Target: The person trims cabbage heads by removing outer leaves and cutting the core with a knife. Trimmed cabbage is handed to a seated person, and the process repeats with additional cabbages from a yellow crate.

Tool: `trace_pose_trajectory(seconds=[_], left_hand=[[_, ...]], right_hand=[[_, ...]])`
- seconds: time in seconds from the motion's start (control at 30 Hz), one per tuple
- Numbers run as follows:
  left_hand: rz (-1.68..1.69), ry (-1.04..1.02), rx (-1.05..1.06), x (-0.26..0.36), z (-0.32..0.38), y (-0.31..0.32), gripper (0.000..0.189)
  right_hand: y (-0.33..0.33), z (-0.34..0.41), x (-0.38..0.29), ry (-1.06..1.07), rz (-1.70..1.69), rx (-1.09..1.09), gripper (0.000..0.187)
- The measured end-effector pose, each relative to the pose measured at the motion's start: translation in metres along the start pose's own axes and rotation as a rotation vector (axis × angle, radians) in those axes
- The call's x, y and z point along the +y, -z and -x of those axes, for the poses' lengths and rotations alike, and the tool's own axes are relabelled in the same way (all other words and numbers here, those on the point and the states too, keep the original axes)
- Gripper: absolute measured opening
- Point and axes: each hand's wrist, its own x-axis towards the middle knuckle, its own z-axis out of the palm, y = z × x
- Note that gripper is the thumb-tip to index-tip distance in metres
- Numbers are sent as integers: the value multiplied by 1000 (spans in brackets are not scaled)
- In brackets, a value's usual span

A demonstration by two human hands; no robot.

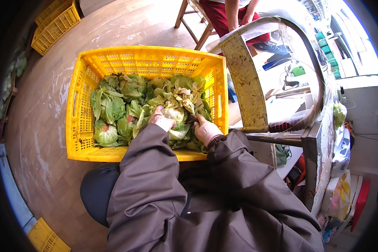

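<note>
A yellow plastic crate [145,52] in front of me holds several heads of lettuce, some with browned, wilted outer leaves. My left hand [161,119] rests against a pale lettuce head [174,114] near the crate's middle, thumb up along its side. To the right of that head is my right hand [206,129], fingers curled in among darker leaves; whether it grips a leaf or something else is hidden. Wilted leaves [184,97] lie just beyond the pale head. Trimmed lettuce heads with brownish cut stems, one of them a round head [105,134], sit at the crate's left.
A worn metal frame with a yellowed panel [244,85] stands right of the crate, beside a cluttered bench edge [323,163]. Beyond it a person in red shorts [219,19] sits near a wooden stool [204,36]. More yellow crates [55,28] stand on the floor at the upper left.
</note>
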Motion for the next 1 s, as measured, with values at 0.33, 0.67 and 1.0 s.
trace_pose_trajectory(seconds=[0.33,0.67,1.0], left_hand=[[-118,-22,-20,-10,-7,2,88],[-327,26,-21,37,4,3,111],[-278,-2,-4,26,-7,-3,111]], right_hand=[[11,-5,-6,-27,71,-8,39],[-6,-16,40,221,-32,-72,40],[30,3,-10,49,44,-79,39]])
